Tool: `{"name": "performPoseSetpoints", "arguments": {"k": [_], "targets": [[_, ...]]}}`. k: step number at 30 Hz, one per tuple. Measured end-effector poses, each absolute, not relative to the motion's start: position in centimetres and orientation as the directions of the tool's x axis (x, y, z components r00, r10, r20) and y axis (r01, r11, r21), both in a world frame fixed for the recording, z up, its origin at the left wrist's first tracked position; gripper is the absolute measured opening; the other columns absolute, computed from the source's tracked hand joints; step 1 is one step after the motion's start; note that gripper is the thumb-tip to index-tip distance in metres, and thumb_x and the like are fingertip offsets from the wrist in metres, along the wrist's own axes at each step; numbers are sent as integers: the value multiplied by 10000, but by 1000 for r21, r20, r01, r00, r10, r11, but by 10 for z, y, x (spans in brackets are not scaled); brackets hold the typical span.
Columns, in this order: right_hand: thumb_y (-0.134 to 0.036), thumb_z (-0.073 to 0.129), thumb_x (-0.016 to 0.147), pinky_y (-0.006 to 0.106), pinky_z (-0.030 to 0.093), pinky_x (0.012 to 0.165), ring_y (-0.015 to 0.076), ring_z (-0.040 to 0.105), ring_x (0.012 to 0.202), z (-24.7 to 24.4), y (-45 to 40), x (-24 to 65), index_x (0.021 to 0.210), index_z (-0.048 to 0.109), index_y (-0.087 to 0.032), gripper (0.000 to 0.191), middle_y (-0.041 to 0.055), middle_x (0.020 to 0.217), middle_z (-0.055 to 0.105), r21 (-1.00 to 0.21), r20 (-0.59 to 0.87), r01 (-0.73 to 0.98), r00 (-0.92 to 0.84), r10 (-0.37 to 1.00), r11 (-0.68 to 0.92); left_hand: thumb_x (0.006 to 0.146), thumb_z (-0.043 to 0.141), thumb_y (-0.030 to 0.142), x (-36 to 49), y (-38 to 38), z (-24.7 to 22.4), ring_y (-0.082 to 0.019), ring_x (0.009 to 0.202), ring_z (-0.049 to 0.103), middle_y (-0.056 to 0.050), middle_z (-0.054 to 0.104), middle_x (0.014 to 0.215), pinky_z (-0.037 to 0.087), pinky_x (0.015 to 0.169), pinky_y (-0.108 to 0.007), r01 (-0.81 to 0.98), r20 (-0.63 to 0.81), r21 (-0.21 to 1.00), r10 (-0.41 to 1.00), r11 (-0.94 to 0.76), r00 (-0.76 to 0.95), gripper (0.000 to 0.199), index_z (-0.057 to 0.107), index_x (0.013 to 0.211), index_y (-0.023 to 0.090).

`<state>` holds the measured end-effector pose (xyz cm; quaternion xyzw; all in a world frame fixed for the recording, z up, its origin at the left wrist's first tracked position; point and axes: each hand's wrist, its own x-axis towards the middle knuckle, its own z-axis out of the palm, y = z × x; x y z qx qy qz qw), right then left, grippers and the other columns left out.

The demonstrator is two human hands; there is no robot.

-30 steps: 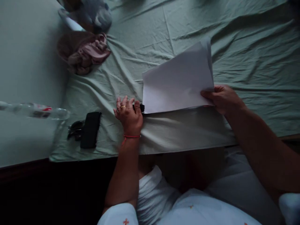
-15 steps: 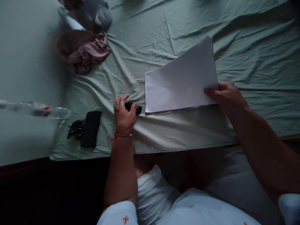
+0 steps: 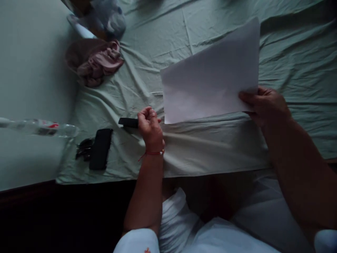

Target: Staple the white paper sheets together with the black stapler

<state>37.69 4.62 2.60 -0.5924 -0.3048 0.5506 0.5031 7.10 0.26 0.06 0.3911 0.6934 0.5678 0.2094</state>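
A white sheet of paper (image 3: 210, 73) is held up at a slant over the cloth, its lower left corner near my left hand. My right hand (image 3: 268, 103) pinches its right edge, thumb on top and the other fingers mostly hidden below. My left hand (image 3: 151, 128), with a red string at the wrist, is curled closed around the right part of a slim black stapler-like tool (image 3: 128, 122). The tool's left end sticks out beyond the fingers; its other end is covered, so its exact kind is unclear.
A wrinkled pale green cloth (image 3: 184, 158) covers the surface. To the left are a black phone (image 3: 101, 149), dark glasses (image 3: 84, 149) and a clear plastic bottle (image 3: 47, 127) against the wall. Farther back lie a pink cloth (image 3: 98, 63) and a plastic bag (image 3: 113, 21).
My right hand has shifted right and raised the paper's far right corner. My left hand has moved right and its fingers have curled; the black tool now shows on its left side.
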Motion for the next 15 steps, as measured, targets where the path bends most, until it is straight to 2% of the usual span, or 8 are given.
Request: {"name": "performPoseSetpoints", "arguments": {"k": [3, 5, 7, 10, 13, 15], "targets": [[-134, 837, 710, 258, 531, 638, 93, 595, 644, 31, 45, 378, 832, 716, -193, 182, 15, 827, 720, -914, -389, -201, 185, 902, -353, 1000, 567, 352, 71, 15, -6, -147, 994, 709, -78, 711, 1174, 546, 678, -192, -16, -81, 996, 780, 90, -620, 151, 634, 1051, 226], [-89, 799, 732, 248, 533, 626, 84, 592, 624, 36, 45, 378, 807, 722, -186, 145, 8, 790, 710, -906, -415, -190, 213, 885, -379, 941, 666, 332, 69, 19, -6, -136, 899, 714, -52, 731, 1038, 552, 682, -198, -116, -161, 987, 811, 115, -562, 133, 659, 1025, 230], [-60, 752, 765, 250, 549, 641, 77, 598, 618, 41, 46, 378, 795, 728, -182, 128, 4, 778, 713, -901, -428, -186, 231, 874, -392, 849, 761, 275, 69, 21, -4, -141, 830, 713, -21, 724, 902, 572, 710, -223, -131, -179, 983, 865, 132, -469, 160, 681, 978, 226], [-46, 722, 783, 242, 543, 625, 73, 598, 603, 44, 48, 379, 798, 740, -179, 135, 1, 763, 715, -902, -424, -196, 233, 875, -385, 759, 825, 225, 73, 21, -1, -155, 796, 715, -3, 730, 828, 599, 752, -260, -92, -160, 986, 919, 136, -360, 179, 715, 899, 215], [-60, 733, 786, 220, 486, 589, 72, 588, 602, 39, 49, 383, 816, 764, -171, 119, 2, 754, 706, -924, -372, -181, 234, 898, -336, 739, 859, 225, 79, 19, -1, -120, 724, 674, 15, 722, 778, 574, 716, -229, -53, -117, 993, 906, 104, -408, 157, 713, 790, 198], [-74, 743, 795, 216, 437, 583, 69, 572, 613, 33, 48, 386, 844, 786, -162, 109, 6, 779, 707, -948, -312, -140, 242, 919, -285, 741, 883, 224, 82, 18, 0, -85, 639, 606, 35, 670, 701, 519, 636, -195, -24, -89, 996, 886, 87, -456, 228, 664, 693, 184]]}}
